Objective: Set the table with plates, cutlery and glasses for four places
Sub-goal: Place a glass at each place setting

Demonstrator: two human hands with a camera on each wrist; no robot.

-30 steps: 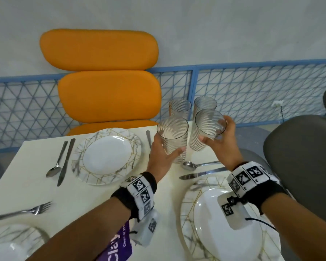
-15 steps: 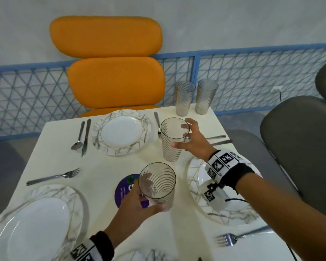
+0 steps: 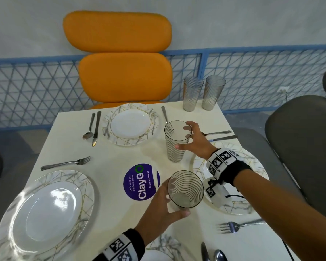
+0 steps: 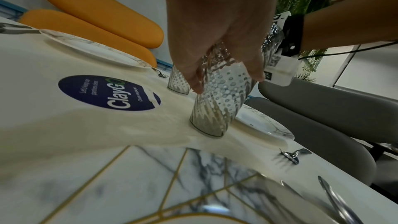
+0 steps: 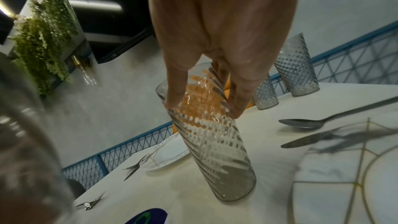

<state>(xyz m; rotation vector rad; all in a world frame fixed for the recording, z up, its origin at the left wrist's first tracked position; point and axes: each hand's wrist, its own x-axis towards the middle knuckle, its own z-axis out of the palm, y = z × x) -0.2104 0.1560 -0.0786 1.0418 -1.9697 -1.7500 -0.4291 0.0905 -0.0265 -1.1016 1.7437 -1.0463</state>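
Since half a second ago, almost nothing has moved; both glasses sit where they were. Left hand wraps the near glass, whose base is on the worktop by the ClayGo sticker. Right hand grips the far glass, standing beside the right plate. Two spare glasses stand at the far corner.

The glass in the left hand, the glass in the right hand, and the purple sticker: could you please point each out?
Glass in left hand (image 3: pixel 185 189), head view, inner wall.
Glass in right hand (image 3: pixel 174 147), head view, ribbed side.
Purple sticker (image 3: pixel 139 182), head view, printed face.
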